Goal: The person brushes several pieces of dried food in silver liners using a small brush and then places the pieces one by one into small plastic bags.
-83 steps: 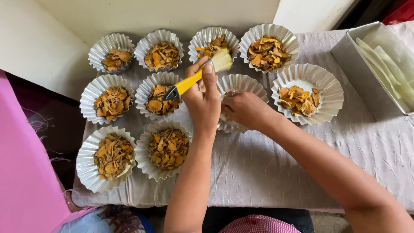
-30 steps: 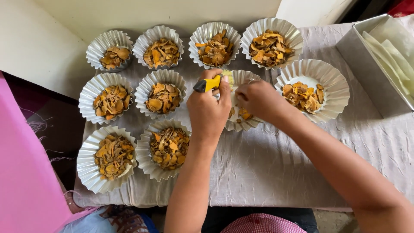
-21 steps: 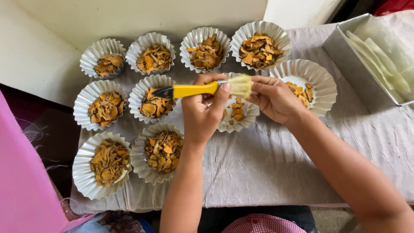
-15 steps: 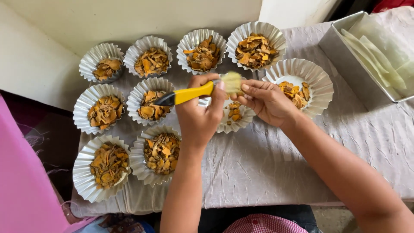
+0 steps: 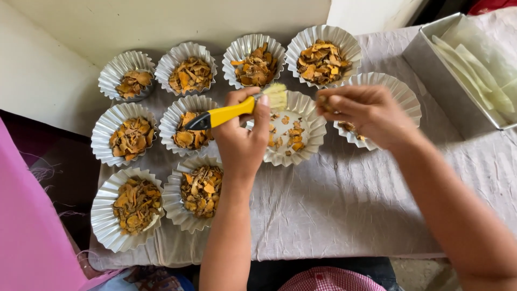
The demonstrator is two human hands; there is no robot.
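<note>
- Since half a second ago, the right hand (image 5: 366, 114) has drawn away from the brush head and now sits off to that hand's side, above the fluted foil cup (image 5: 401, 97) at the right of the spread.
- Right grip pinched: its fingertips (image 5: 323, 101) nip a small orange-brown piece; I cannot tell more about it, it blurs.
- Left hand (image 5: 242, 137) clenched around the yellow-handled brush (image 5: 237, 110), handle lying level, dark end pointing away to the left, pale bristles at the far end.
- Bristles hover at the near rim of the middle foil cup (image 5: 301, 145), which holds only a few scattered dried orange chips (image 5: 293, 134).
- Just left of the left grip, a filled cup (image 5: 188, 129); just below that grip, another filled cup (image 5: 196, 191).
- Beyond both hands, a back row of four heaped cups (image 5: 256, 64).
- Everything rests on a wrinkled grey cloth (image 5: 350, 205) over the bench.
- Well right of the right grip, a grey metal tray (image 5: 447, 81) with pale strips (image 5: 474, 64) inside.
</note>
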